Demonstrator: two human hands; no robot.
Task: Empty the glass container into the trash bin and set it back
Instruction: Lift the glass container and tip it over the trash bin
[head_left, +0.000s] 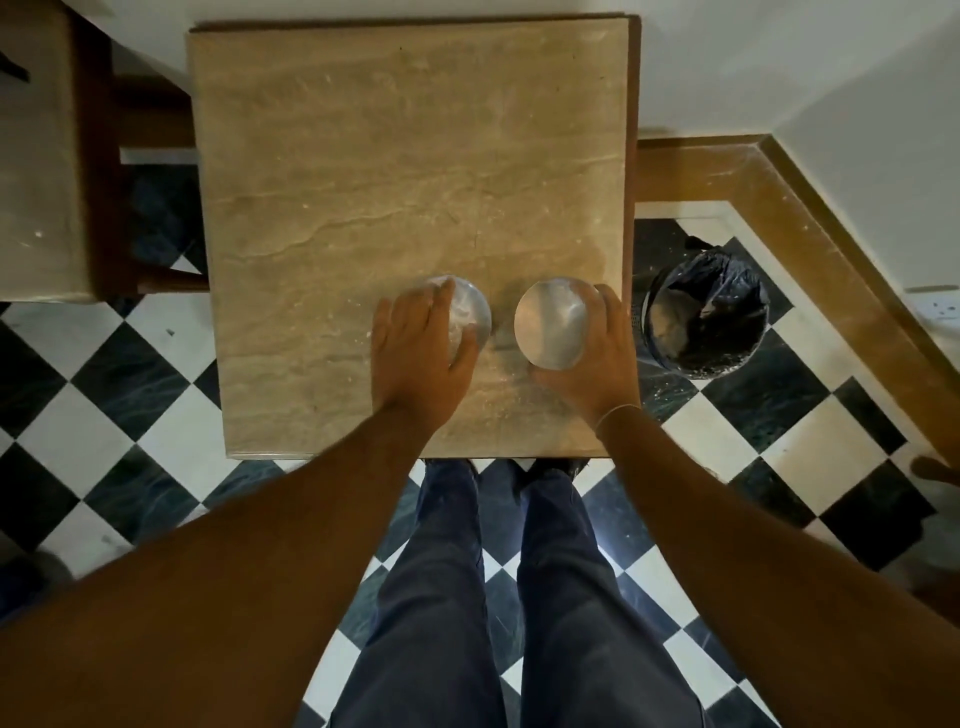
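Square beige marble-topped table (410, 156), seen from above; person stands at its near edge, dark blue trousers (519, 597) below

Two round clear glass containers on the near part of the tabletop, side by side, a small gap between them

Left glass container (470, 312): white powdery residue inside. Left hand (421, 358) lies over it from the near-left side, fingers spread and curled around its rim and wall, thumb against the near-right side — grasping it. Base appears to rest on the marble

Right glass container (553, 322): tilted, its mouth or base facing the camera as a pale oval disc; some white residue toward the far-right edge. Right hand (597, 358) wraps it from the right, fingers behind the far side, thumb under the near edge — closed on it. Thin bracelet (615, 413) at the right wrist

Round trash bin with black plastic liner (704, 317) on the black-and-white checkered tile floor (104, 374), just right of the table, near the right hand; pale material inside

White specks scattered on the marble around both containers
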